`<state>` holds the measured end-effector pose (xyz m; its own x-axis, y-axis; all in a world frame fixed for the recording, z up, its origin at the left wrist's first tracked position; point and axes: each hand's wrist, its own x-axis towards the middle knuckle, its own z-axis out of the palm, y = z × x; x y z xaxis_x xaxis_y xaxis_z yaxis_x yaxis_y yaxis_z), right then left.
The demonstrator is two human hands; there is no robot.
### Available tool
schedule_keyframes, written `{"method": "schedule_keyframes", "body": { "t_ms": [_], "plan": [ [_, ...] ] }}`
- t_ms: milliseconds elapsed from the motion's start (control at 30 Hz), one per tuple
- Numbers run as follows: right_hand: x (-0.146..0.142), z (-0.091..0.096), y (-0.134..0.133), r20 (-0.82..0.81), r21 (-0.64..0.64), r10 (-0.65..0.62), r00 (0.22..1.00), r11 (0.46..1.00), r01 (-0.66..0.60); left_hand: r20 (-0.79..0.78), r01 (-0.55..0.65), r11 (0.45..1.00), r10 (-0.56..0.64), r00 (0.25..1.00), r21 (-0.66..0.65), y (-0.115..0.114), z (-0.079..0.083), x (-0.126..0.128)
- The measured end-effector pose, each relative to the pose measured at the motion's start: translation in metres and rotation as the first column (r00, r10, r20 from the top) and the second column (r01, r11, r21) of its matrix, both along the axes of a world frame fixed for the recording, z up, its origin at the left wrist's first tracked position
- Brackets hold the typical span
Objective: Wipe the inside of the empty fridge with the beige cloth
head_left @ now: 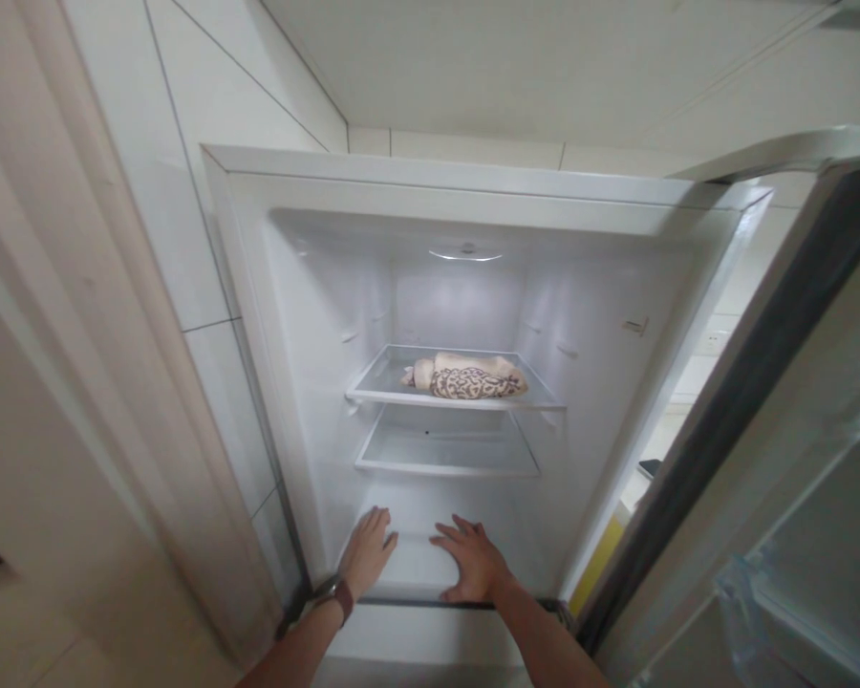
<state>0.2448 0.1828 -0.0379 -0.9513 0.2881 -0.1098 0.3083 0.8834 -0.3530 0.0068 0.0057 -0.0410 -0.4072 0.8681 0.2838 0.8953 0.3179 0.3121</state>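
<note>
Both hands reach into the lower part of an open fridge (473,164). My left hand (369,551), with a watch (342,599) on its wrist, is at the lower left, its fingers apart and nothing in them. To its right my right hand (473,562) is spread over the white fridge floor (416,564); whether it touches the floor I cannot tell. Above them are two glass shelves, the lower shelf (448,470) and the upper shelf (379,390). A beige bundle with a dark scroll pattern (477,378) lies on the upper one.
The fridge door (781,459) stands open on the right, with clear door bins (760,612). A tiled wall (186,239) and a pale door frame (107,363) run close along the left. Past the door's hinge side lies a dark flat object (649,468) on a light surface.
</note>
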Motion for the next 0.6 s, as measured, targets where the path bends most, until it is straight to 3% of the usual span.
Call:
{"method": "schedule_keyframes", "body": {
  "t_ms": [133, 300, 400, 500, 600],
  "plan": [
    [0.0, 0.001, 0.002, 0.014, -0.008, 0.016, 1.0, 1.0, -0.016, 0.029, -0.029, 0.994, 0.032, 0.999, -0.11, 0.009, -0.01, 0.0],
    [0.006, 0.004, 0.0, 0.039, 0.015, 0.014, 0.999, 1.0, -0.015, 0.035, -0.043, 0.985, 0.049, 0.998, -0.164, 0.006, 0.003, 0.007],
    [0.004, 0.015, -0.003, 0.079, 0.065, 0.047, 0.996, 0.997, -0.052, 0.033, -0.049, 0.983, 0.056, 0.998, -0.176, 0.005, 0.011, 0.011],
    [-0.018, 0.056, -0.013, 0.107, 0.16, 0.135, 0.985, 0.975, -0.151, 0.023, -0.06, 0.982, 0.065, 0.998, -0.179, 0.006, 0.014, 0.013],
    [-0.055, 0.136, -0.033, -0.069, 0.351, 0.236, 0.969, 0.915, -0.198, 0.014, -0.067, 0.981, 0.071, 0.997, -0.182, 0.006, 0.015, 0.014]
  ]
}}
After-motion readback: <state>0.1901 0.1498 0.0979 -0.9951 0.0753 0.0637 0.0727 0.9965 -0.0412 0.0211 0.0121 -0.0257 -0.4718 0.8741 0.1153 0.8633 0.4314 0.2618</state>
